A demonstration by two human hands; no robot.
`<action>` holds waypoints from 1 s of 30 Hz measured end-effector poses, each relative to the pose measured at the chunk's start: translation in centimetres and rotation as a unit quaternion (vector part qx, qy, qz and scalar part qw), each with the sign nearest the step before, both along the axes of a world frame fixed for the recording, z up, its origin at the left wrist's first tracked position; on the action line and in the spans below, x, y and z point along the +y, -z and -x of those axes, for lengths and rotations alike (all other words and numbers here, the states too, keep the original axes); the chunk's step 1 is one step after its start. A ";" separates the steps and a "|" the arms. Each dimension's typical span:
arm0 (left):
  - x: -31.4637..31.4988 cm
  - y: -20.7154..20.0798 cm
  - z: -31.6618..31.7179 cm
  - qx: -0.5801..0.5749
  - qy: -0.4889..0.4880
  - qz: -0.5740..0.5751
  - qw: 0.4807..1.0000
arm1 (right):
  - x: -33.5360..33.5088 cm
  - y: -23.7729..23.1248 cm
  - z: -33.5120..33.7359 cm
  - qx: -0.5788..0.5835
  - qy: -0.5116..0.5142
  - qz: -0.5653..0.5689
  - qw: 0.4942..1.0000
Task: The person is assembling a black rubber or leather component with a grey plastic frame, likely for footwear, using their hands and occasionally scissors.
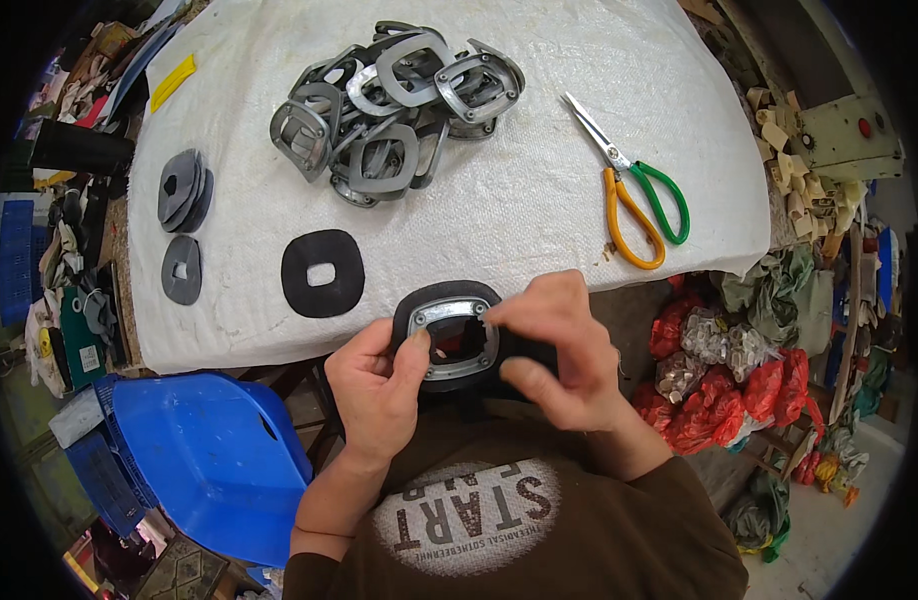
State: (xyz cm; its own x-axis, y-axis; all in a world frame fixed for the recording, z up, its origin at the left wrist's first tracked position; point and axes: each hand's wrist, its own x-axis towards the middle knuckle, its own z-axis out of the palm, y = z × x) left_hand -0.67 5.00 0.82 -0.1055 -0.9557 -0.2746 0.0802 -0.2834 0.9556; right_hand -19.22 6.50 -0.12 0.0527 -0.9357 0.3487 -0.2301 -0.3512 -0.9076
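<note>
At the table's near edge my left hand (pixel 377 390) grips a silver metal frame (pixel 447 311), rounded-square, with a wide central hole and screw-like spots at its corners. A black pad (pixel 411 300) lies against the frame and its border shows around it. My left thumb presses on the frame's left side. My right hand (pixel 569 350) is at the frame's right; the index fingertip reaches its upper right corner, while the thumb stands apart. Beyond my left hand, a loose black pad (pixel 296 275) with a square hole lies flat on the white cloth (pixel 469 220).
Many similar metal frames (pixel 397 178) are heaped at the far middle. Scissors (pixel 619 160) with orange and green handles lie at right. Grey pads (pixel 184 195) are stacked at left, near a yellow strip (pixel 173 83). Below the table are a blue bin (pixel 209 430) and red bags (pixel 709 405).
</note>
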 end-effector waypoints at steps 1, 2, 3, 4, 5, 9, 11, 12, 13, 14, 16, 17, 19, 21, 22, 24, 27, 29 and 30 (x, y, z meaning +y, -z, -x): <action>0.0 0.0 0.0 -0.006 0.011 0.002 1.000 | -0.2 -0.8 0.0 0.071 -0.037 0.035 0.996; -0.1 -0.1 0.0 -0.006 0.011 0.001 1.000 | -0.3 -1.5 -0.1 0.141 -0.074 0.070 0.985; -0.1 -0.2 0.1 -0.006 0.011 -0.001 1.000 | -0.4 -1.7 0.0 0.179 -0.089 0.061 0.978; -0.1 -0.3 0.1 -0.005 0.012 -0.003 1.000 | -0.4 -1.8 0.0 0.179 -0.089 0.061 0.978; -0.1 -0.3 0.1 -0.004 0.011 -0.003 1.000 | -0.5 -1.9 0.1 0.209 -0.095 0.058 0.972; -0.5 -0.2 0.2 0.004 -0.009 0.007 1.000 | -0.1 -1.1 0.4 0.212 -0.047 0.054 0.975; -0.6 -0.1 0.1 0.022 -0.031 0.011 0.999 | 0.0 -0.7 0.4 0.198 -0.062 0.056 0.977; -0.5 -0.1 0.1 0.022 -0.031 0.011 0.999 | 0.0 -0.6 0.5 0.184 -0.076 0.058 0.978; -0.4 -0.1 0.0 0.015 -0.019 0.005 1.000 | 0.1 -0.6 0.5 0.184 -0.076 0.058 0.978; -0.4 -0.1 0.0 0.009 -0.008 -0.001 1.000 | 0.2 -0.8 0.6 0.126 -0.081 0.023 0.988; -0.5 -0.1 0.0 0.003 0.004 0.003 1.000 | 0.1 -1.4 0.5 0.067 -0.085 -0.013 0.994; -0.5 0.0 0.0 -0.003 0.016 0.006 1.000 | -0.2 -2.1 0.2 0.103 -0.058 -0.009 0.993; -0.5 -0.6 0.2 0.001 0.020 -0.002 1.000 | -0.6 -2.4 -0.1 0.138 -0.029 -0.006 0.990; -0.5 -0.8 0.4 0.005 0.024 -0.010 1.000 | -0.8 -2.2 0.0 0.246 -0.078 0.070 0.964; -0.5 -0.9 0.4 -0.008 0.033 -0.004 0.999 | -0.8 -2.1 0.0 0.246 -0.078 0.070 0.964; -0.5 -0.9 0.3 -0.021 0.041 0.001 0.999 | -0.8 -2.0 0.2 0.243 -0.102 0.065 0.962; -0.6 -0.4 0.1 0.009 0.036 -0.021 0.999 | -0.9 -1.3 0.3 0.219 -0.106 0.103 0.965; -0.7 0.1 0.1 0.027 0.049 -0.016 0.998 | -0.8 -0.7 0.2 0.199 -0.099 0.117 0.968; -0.8 0.1 0.1 0.028 0.050 -0.017 0.998 | -0.7 -0.5 0.1 0.178 -0.093 0.132 0.971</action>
State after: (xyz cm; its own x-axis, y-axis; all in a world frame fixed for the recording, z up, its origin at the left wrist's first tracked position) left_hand -0.78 4.25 0.74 -0.2161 -0.9301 -0.2968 0.1031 -0.3241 0.9404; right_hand -19.37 5.77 0.40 0.3726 -0.7797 0.5033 -0.4232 -0.6254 -0.6556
